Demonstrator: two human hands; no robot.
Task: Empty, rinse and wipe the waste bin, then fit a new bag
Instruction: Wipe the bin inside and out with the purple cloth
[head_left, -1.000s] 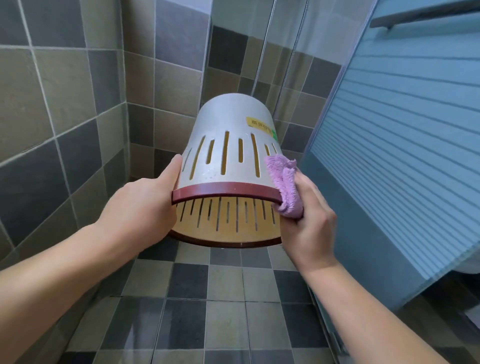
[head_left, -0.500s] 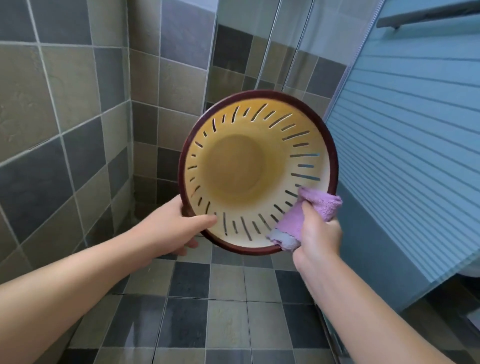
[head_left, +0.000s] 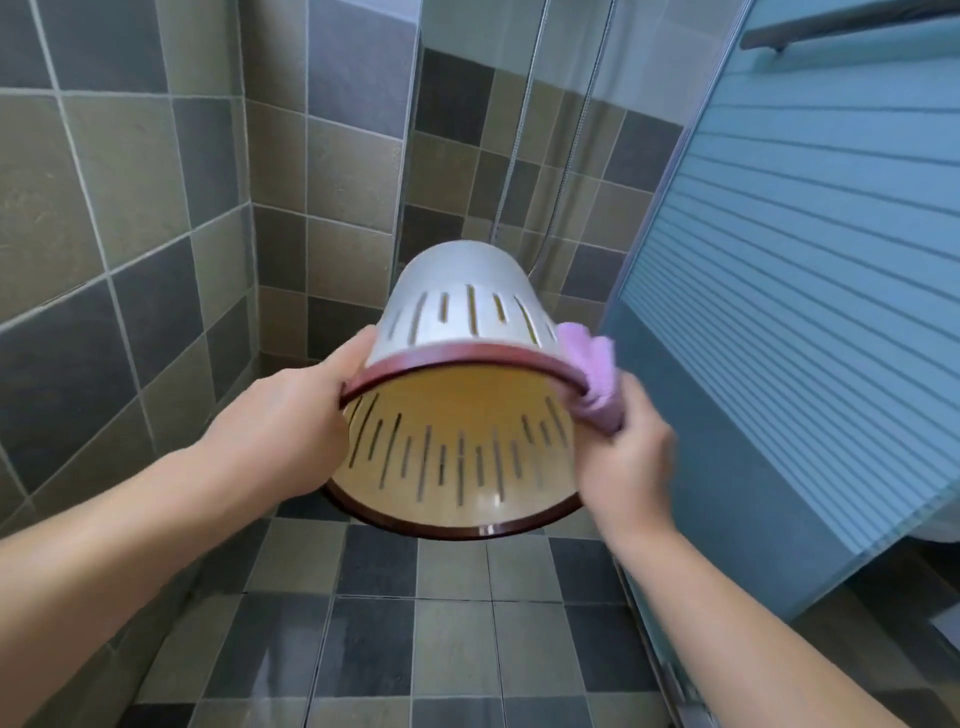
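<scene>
Waste bin (head_left: 457, 312), grey outside with slotted walls and a dark red rim, is held in the air over the tiled floor (head_left: 447, 639), its mouth tipped down toward the near side. Its yellowish inside looks empty. Left hand (head_left: 280, 421) grips the left rim. Right hand (head_left: 628, 457) presses a bunched purple cloth (head_left: 592, 364) against the right rim.

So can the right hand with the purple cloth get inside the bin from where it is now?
Probably yes. The right hand holds the cloth at the bin's rim, and the opening faces the person, with nothing blocking it.
</scene>
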